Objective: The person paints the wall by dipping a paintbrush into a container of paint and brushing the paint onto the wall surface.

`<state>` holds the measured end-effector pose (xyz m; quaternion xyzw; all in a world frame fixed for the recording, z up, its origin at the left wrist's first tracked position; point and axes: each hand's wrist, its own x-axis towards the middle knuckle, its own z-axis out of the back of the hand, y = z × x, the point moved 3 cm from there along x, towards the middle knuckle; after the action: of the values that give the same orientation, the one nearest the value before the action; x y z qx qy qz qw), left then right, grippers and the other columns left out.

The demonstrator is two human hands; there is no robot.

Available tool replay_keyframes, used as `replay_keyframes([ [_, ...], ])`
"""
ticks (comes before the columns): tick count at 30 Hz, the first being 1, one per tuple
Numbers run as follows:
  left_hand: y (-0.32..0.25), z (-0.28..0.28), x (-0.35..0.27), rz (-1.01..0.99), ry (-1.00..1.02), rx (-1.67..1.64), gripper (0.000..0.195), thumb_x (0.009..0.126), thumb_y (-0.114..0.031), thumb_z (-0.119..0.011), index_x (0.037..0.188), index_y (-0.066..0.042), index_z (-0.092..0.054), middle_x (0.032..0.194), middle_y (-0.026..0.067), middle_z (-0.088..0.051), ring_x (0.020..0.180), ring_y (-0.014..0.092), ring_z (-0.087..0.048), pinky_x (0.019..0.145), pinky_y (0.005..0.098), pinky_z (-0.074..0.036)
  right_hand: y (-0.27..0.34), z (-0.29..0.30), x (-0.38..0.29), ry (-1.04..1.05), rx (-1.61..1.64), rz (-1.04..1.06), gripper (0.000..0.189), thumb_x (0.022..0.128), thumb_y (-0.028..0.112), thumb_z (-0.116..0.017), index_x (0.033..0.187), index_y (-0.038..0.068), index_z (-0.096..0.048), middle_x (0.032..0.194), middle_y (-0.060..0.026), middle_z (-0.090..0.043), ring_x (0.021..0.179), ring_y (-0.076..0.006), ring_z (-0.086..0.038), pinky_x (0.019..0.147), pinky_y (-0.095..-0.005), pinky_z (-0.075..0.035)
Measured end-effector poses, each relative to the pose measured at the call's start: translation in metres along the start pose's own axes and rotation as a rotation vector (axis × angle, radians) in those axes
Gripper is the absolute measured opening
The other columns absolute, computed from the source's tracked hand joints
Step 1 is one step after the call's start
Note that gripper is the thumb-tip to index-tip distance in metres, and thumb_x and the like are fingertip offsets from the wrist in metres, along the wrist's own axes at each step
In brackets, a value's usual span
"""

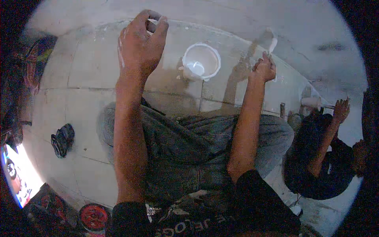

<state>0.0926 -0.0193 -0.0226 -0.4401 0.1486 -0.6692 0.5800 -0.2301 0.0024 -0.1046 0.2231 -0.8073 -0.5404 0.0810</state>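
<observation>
My right hand (264,67) grips a small tool with a white end, which looks like a paintbrush (273,44), up against the pale wall (237,14). Its handle is mostly hidden by my fingers. My left hand (142,41) is raised near the foot of the wall, with thumb and fingers curled around a small gap. White smears mark the outer side of that hand; whether it pinches something small is unclear. Between my two hands, a white plastic tub (219,60) stands on the tiled floor (88,74), with something white and shiny inside.
At the right another person (319,160) sits by the wall, one hand holding what looks like a paint roller (311,102). A black object (62,140) lies on the floor to my left. Lower left are a round red item (94,217) and a bright opening or screen (25,174).
</observation>
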Motion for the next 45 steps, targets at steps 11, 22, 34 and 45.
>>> replay_keyframes([
  [11, -0.004, -0.004, 0.001, -0.028, 0.014, -0.009, 0.025, 0.086, -0.029, -0.055, 0.092, -0.005, -0.058, 0.065, 0.0068, -0.061, 0.044, 0.012, -0.052, 0.044, 0.0259, -0.043, -0.033, 0.002, 0.026, 0.187, -0.182, -0.096, 0.025, 0.074, 0.009, -0.069, 0.094, 0.001, -0.057, 0.057, -0.0035, -0.051, 0.043, -0.0090, -0.041, 0.035, -0.0241, -0.029],
  [22, -0.007, -0.002, -0.001, -0.011, 0.023, -0.026, 0.022, 0.086, -0.026, -0.056, 0.094, -0.005, -0.059, 0.065, 0.0068, -0.061, 0.046, 0.010, -0.052, 0.045, 0.0243, -0.043, -0.058, -0.030, -0.031, 0.706, -0.659, -0.060, 0.034, 0.073, 0.013, -0.072, 0.102, 0.003, -0.058, 0.059, -0.0007, -0.053, 0.045, -0.0059, -0.043, 0.038, -0.0211, -0.028],
  [34, -0.006, 0.002, -0.001, 0.023, 0.034, -0.077, 0.022, 0.086, -0.025, -0.057, 0.093, -0.004, -0.059, 0.066, 0.0063, -0.062, 0.046, 0.011, -0.053, 0.044, 0.0250, -0.043, -0.003, -0.002, 0.001, 0.199, -0.287, -0.072, 0.040, 0.071, 0.007, -0.071, 0.107, -0.001, -0.054, 0.061, -0.0013, -0.051, 0.043, -0.0072, -0.041, 0.036, -0.0224, -0.027],
  [45, -0.008, 0.004, -0.001, 0.057, 0.033, -0.050, 0.025, 0.087, -0.027, -0.055, 0.095, -0.004, -0.059, 0.067, 0.0075, -0.062, 0.046, 0.012, -0.053, 0.045, 0.0265, -0.044, 0.004, 0.010, 0.013, 0.024, -0.147, -0.100, 0.024, 0.075, 0.009, -0.067, 0.095, 0.000, -0.058, 0.062, -0.0025, -0.049, 0.043, -0.0096, -0.038, 0.036, -0.0243, -0.024],
])
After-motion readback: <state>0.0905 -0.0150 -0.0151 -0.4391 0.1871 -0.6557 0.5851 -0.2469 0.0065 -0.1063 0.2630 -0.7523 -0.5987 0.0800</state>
